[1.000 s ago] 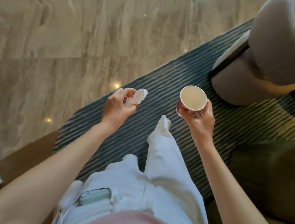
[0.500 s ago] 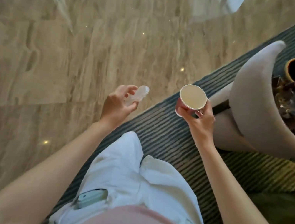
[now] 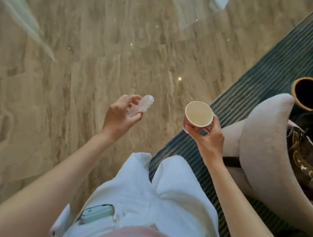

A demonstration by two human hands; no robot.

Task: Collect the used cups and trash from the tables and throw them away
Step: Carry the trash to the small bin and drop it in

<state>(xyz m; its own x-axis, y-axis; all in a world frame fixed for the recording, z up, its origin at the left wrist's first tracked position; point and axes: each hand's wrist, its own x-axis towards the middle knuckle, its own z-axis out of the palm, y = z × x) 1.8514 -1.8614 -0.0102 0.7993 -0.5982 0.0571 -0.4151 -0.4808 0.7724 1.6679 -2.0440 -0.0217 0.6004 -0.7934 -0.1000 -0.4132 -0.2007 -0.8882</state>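
My right hand (image 3: 208, 136) grips a red paper cup (image 3: 198, 114) from below, its pale inside facing up. My left hand (image 3: 120, 115) holds a crumpled clear plastic wrapper (image 3: 143, 105) between fingers and thumb, out over the marble floor. Both hands are held in front of my body at waist height, about a cup's width apart.
A polished beige marble floor (image 3: 67, 62) fills the left. A dark striped carpet (image 3: 262, 74) runs diagonally on the right. A curved grey armchair (image 3: 261, 140) stands at right with a brown bag (image 3: 306, 168) on it, beside a round dark-topped stand (image 3: 309, 94).
I have walked forward off the carpet toward the marble floor. The armchair has slid down and to the right in view. Both hands keep their hold on cup and wrapper.
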